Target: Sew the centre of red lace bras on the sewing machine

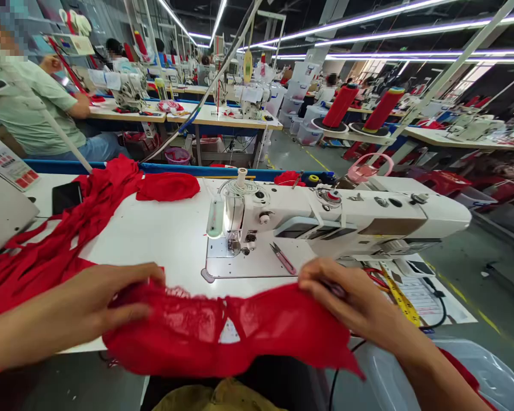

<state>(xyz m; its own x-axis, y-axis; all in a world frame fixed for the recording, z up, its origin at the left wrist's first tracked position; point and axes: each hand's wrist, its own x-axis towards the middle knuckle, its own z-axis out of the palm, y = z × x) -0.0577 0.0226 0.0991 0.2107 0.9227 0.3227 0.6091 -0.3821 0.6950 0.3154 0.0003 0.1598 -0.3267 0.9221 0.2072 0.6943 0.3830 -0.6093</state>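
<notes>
Red lace and smooth, thin cloth: a bra (278, 322), stretched sideways from the left hand (98, 299) to the right hand (346, 297), just in front of the white tabletop (154, 240). Held at the left end, with bent fingers at the upper edge and a slightly blurred thumb across the front, apart from the forefinger. Held at the upper right in a narrow pinch of thumb and forefinger. Midway between the two sets of fingers, a small triangular gap in the bra, with a pale surface showing through; beside the left fingertips, a lace edge (177, 291); below the right fingers, a pointed corner (354, 364) hanging loose. Just beyond the right fingertips, thread snips (288, 264) on the bed of a white industrial sewing machine (394, 217). Beyond the left fingers and out to their left, a heap of red fabric (103, 197), next to a black smartphone (66, 198); straight out from the left fingertips, a smaller folded red piece (169, 186). Right of the right knuckles, red-handled scissors (379, 281), a yellow tape measure (400, 299) and a printed sheet (426, 298); beside the right wrist, a clear plastic bin (492, 365). Far beyond the right fingers, two red thread cones (341, 107); far beyond the left ones, a co-worker in a light green shirt (47, 103).
</notes>
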